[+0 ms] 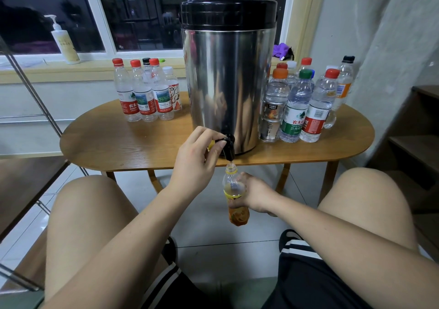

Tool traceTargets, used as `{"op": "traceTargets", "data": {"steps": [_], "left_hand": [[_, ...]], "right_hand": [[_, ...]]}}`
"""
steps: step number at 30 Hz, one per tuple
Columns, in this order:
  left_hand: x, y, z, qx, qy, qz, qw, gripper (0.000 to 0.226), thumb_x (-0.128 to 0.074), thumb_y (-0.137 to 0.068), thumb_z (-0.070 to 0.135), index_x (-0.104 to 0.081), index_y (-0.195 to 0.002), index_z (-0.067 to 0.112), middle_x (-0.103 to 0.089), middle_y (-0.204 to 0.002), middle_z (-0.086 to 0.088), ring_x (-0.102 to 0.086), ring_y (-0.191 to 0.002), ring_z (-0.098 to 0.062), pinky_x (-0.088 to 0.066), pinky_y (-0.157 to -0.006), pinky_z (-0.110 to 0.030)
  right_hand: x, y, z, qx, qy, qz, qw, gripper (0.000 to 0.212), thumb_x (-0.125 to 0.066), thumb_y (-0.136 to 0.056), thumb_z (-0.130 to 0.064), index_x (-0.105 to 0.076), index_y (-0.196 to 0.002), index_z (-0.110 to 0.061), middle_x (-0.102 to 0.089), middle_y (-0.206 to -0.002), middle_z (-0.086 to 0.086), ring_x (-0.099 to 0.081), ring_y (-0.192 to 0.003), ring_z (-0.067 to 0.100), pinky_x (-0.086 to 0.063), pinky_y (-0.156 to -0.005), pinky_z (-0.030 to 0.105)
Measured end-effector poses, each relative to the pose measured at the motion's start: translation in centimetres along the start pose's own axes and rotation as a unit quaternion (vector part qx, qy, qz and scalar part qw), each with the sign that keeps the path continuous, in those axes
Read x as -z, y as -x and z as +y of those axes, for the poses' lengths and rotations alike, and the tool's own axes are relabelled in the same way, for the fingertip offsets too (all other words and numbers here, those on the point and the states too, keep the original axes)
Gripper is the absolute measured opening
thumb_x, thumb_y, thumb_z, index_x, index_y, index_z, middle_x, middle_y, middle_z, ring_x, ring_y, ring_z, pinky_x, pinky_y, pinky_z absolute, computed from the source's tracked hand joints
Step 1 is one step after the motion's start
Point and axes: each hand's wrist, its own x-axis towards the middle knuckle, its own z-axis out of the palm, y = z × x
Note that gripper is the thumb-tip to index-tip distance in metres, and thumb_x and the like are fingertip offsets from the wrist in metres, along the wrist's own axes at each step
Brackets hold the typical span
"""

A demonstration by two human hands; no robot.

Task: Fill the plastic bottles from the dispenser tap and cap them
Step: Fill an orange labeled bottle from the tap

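Observation:
A tall steel dispenser [226, 83] with a black lid stands on the wooden table [123, 142]. Its black tap [229, 147] juts over the table's front edge. My left hand [198, 159] pinches the tap lever with thumb and fingers; something yellow shows under its fingers. My right hand [253, 196] grips an uncapped clear bottle [234, 194] with a yellow-orange label, held upright with its mouth just under the tap spout. Capped bottles stand in two groups, one left [147, 92] and one right [306, 102] of the dispenser.
The table's front edge runs just behind the tap. My bare knees flank the bottle below. A pump bottle [65, 42] and purple cloth [282, 51] sit on the window sill. Metal rack legs [35, 95] stand left; wooden steps [418, 142] rise right.

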Motion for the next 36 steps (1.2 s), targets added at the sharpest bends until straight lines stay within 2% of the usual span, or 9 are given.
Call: {"op": "traceTargets", "data": {"steps": [18, 24, 36], "left_hand": [[0.00, 0.01, -0.07, 0.000, 0.004, 0.002, 1.000, 0.009, -0.067, -0.109, 0.018, -0.074, -0.112, 0.012, -0.065, -0.106, 0.003, -0.054, -0.084, 0.000, -0.040, -0.073, -0.012], [0.02, 0.06, 0.03, 0.001, 0.004, 0.002, 1.000, 0.009, -0.067, -0.109, 0.018, -0.074, -0.111, 0.012, -0.065, -0.106, 0.003, -0.054, -0.087, 0.001, -0.040, -0.074, -0.011], [0.01, 0.06, 0.02, 0.003, 0.009, 0.001, 1.000, 0.010, -0.067, -0.109, 0.019, -0.074, -0.111, 0.012, -0.065, -0.107, 0.004, -0.055, -0.088, 0.000, -0.040, -0.074, -0.012]], "right_hand": [[-0.22, -0.33, 0.32, 0.003, 0.005, 0.006, 1.000, 0.086, -0.104, -0.061, -0.039, -0.058, -0.132, -0.032, -0.069, -0.121, -0.003, -0.069, -0.108, 0.020, -0.063, -0.094, 0.044], [-0.27, -0.37, 0.29, 0.003, 0.013, 0.006, 1.000, 0.086, -0.103, -0.057, -0.046, -0.058, -0.129, -0.035, -0.069, -0.120, -0.005, -0.069, -0.106, 0.019, -0.064, -0.092, 0.043], [-0.25, -0.46, 0.58, 0.006, 0.010, 0.000, 1.000, 0.088, -0.103, -0.060, -0.044, -0.057, -0.134, -0.033, -0.068, -0.123, -0.004, -0.068, -0.109, 0.021, -0.062, -0.094, 0.044]]}}
